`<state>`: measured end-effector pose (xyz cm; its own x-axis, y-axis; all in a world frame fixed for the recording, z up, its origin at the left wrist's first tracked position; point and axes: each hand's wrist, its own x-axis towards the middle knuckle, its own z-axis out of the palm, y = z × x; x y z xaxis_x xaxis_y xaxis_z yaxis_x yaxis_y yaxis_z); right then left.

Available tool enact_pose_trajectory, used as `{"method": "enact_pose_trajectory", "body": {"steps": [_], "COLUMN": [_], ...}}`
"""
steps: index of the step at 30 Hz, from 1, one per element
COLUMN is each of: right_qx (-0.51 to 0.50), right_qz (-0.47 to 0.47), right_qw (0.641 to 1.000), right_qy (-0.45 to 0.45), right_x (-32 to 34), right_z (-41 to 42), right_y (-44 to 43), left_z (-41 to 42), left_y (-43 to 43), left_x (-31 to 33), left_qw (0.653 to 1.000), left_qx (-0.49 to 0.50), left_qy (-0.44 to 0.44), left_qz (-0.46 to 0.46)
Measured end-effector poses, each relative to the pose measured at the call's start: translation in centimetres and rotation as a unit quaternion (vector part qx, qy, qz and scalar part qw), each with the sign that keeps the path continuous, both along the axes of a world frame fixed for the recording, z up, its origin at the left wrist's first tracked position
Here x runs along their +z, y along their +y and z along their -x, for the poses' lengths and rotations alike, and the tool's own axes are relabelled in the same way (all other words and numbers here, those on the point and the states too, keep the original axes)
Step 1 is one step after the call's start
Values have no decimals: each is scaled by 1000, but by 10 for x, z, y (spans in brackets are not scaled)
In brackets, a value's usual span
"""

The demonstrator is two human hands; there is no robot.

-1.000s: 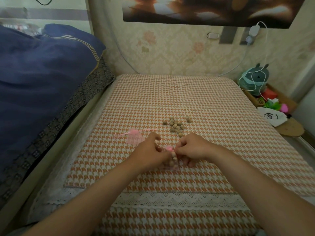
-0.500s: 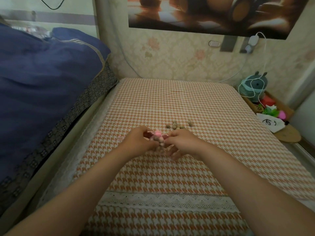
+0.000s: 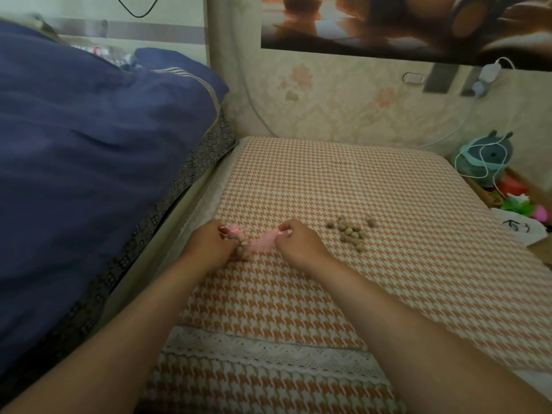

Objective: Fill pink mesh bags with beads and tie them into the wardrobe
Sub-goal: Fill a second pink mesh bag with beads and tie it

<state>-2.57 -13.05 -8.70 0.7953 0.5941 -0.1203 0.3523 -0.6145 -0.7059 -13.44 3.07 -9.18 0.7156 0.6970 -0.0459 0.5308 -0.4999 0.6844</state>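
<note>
A pink mesh bag point(image 3: 262, 242) lies stretched between my two hands on the orange houndstooth cloth point(image 3: 388, 279). My left hand point(image 3: 209, 243) grips its left end, where several brown beads point(image 3: 241, 248) bulge under the fingers. My right hand point(image 3: 298, 243) pinches the pink string or mouth at the bag's right end. To the right of my right hand, a loose pile of brown beads point(image 3: 350, 232) rests on the cloth. No wardrobe is in view.
A blue quilt point(image 3: 89, 174) is heaped along the left side. At the far right stand a teal plush toy point(image 3: 485, 156) wrapped in white cable, a white pouch point(image 3: 519, 230) and coloured trinkets. A white lace band point(image 3: 268, 351) crosses the cloth near me.
Both hands and the bag have shifted left, away from the bead pile. My hands have drawn apart, pulling the pink bag out between them.
</note>
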Motion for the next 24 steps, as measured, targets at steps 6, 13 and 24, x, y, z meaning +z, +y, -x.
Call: {"method": "enact_pose_trajectory", "body": {"steps": [6,13,24], "right_qx": [-43,-76,-37], "right_qz": [-49,-125,-206], "right_qw": [998,986,973], "right_qy": [21,80,94], "right_x": [2,10,34], "right_z": [2,-10,-19], "right_y": [7,-19,-89], "left_z": [-5,-18,-49], "left_y": [-5,-40,-92], "left_x": [2,22,24], "left_qw": [996,968,967], "left_qx": [-15,-84,-238], "left_qy": [7,-57,-88], "left_qz": [-85,-231,-11]}}
